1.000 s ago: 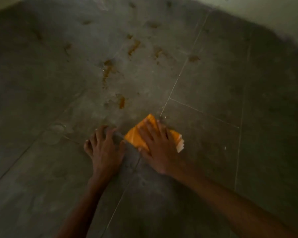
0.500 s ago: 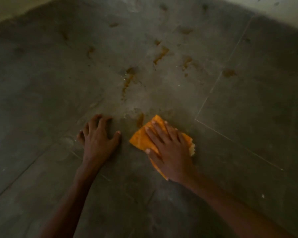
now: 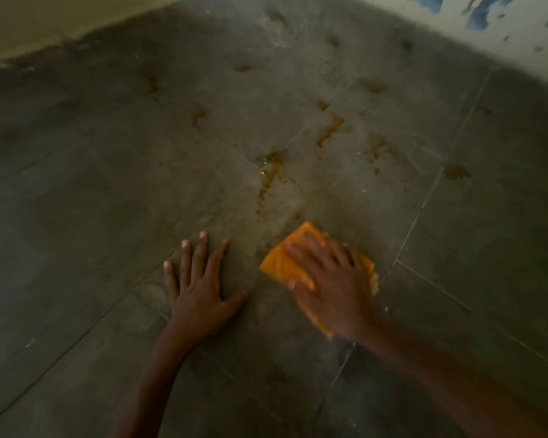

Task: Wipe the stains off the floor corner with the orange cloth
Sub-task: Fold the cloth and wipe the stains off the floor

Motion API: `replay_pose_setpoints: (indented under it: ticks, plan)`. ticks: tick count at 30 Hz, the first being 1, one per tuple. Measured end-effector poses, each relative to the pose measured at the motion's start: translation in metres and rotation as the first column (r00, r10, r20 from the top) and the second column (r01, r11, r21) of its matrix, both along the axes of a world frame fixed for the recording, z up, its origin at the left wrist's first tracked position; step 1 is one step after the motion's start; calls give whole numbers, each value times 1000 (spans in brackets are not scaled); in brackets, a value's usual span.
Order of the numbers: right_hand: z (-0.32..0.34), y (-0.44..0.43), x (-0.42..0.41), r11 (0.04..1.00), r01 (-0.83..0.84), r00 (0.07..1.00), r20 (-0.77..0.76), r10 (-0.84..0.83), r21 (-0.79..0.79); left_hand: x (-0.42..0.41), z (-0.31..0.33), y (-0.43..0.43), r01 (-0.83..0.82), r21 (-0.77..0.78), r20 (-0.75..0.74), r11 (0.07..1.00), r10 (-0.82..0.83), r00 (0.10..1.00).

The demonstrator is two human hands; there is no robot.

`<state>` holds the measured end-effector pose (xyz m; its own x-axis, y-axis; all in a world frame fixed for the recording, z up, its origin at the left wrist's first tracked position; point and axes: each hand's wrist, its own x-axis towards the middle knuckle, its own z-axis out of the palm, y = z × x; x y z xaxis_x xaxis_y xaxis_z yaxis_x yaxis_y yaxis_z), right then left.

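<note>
Status, floor corner: my right hand (image 3: 332, 289) presses flat-fingered on the orange cloth (image 3: 285, 263), left hand (image 3: 200, 289) splayed empty on the tiles (image 3: 76, 248); brown stains (image 3: 269, 175) ahead remain unwiped, so I judge most work left.

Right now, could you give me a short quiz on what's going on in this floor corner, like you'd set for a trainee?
1. True or false: the left hand holds the orange cloth.
2. Which hand presses the cloth flat on the floor?
3. The brown stains lie: A) beyond the cloth, toward the walls; B) under the left hand; C) behind the wrists.

Key:
1. False; the left hand lies bare and spread on the floor.
2. The right hand.
3. A.
</note>
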<state>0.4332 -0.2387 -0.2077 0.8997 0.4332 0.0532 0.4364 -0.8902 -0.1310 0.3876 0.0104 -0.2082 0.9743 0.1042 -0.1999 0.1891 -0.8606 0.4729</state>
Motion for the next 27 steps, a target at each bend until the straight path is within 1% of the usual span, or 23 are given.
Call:
replay_pose_setpoints:
  ticks: [2,3,4,5,6,7,9,10,11,12,14,16,18,19,20,22,24,25,26,27]
  plan:
    - [2,10,64,978,208,978,-2,-208,1,-1,-2,-2,2,-5,13,1000,-2,1000]
    - [4,27,91,957,291,956,-27,-291,19,0,-3,-3,-5,3,26,1000,4,1000]
    - [5,48,105,942,334,941,-56,-333,26,0,-4,-4,-10,13,35,1000,9,999]
    - [3,67,105,947,319,946,-68,-316,29,-1,-4,-4,-17,18,39,1000,16,999]
    - [3,81,90,971,235,971,-53,-234,31,-1,-4,-4,-22,26,42,999,21,999]
    - [4,86,62,993,112,993,-37,-111,25,-1,-3,-3,-25,33,45,999,23,999]
    - [4,67,1,992,-125,991,-34,126,18,0,-2,-4,-23,42,37,999,22,999]
    - [6,51,-15,982,-187,981,-44,188,28,1,0,-3,-25,32,28,999,24,999]
    - [5,33,-15,980,-197,979,-40,199,39,1,1,-3,-30,13,20,999,30,999]
    - [3,21,0,985,-169,985,-21,170,37,2,3,-2,-36,-7,16,999,36,999]
    - [-1,12,49,1000,14,1000,4,-14,13,1,5,-4,-30,-30,12,999,30,999]
    - [-2,32,101,979,201,979,-14,-201,20,-1,7,-5,-45,-23,17,999,45,999]
    - [0,72,131,961,275,961,-50,-273,39,3,8,-4,-62,-15,12,998,62,998]
    - [2,92,134,962,267,963,-56,-265,46,8,9,-3,-65,-10,6,998,66,998]
    - [3,106,131,974,221,975,-47,-219,58,16,11,1,-74,-5,5,997,74,997]
    - [0,110,100,998,39,999,5,-40,47,36,15,15,-106,15,-1,994,106,994]
    - [-3,89,67,990,-141,990,26,140,15,57,20,35,-109,70,-46,992,112,993]
    - [-1,76,67,987,-163,986,23,163,5,67,22,46,-82,89,-73,993,89,993]
    - [-2,66,80,991,-135,990,25,135,-1,74,21,55,-48,96,-97,994,58,994]
    - [-2,61,105,998,-59,998,32,60,-12,80,19,62,-19,88,-106,996,29,994]
